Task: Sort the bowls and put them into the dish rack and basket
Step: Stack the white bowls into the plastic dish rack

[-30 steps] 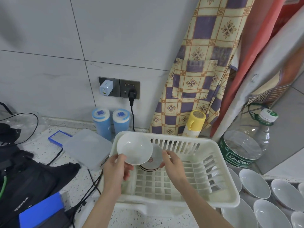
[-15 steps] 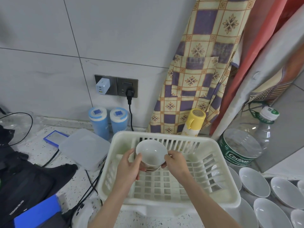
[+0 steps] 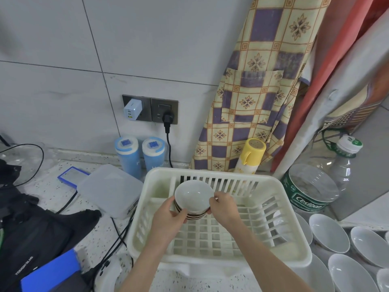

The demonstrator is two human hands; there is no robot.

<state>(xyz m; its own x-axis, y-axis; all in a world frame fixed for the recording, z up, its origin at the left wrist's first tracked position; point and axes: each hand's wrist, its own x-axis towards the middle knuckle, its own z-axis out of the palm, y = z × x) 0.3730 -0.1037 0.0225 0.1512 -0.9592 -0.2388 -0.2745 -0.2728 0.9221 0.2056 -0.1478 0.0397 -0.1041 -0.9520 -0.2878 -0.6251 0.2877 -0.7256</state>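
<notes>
Both forearms are extended from 6 o'clock over the basket [image 3: 294, 247], a cream plastic tray with a slotted grid floor, set on the speckled tabletop [image 3: 101, 239]. The left hand [image 3: 168, 218] is curled around the left side of the bowls [image 3: 193, 199]; the right hand [image 3: 225, 209] is pinched on their right rim. The stack is glossy white ceramic, round, brown-banded below, held inside the basket. At 4 o'clock, white loose bowls [image 3: 328, 232] are clustered. At 1 o'clock, a checked cloth [image 3: 252, 91] is hung.
</notes>
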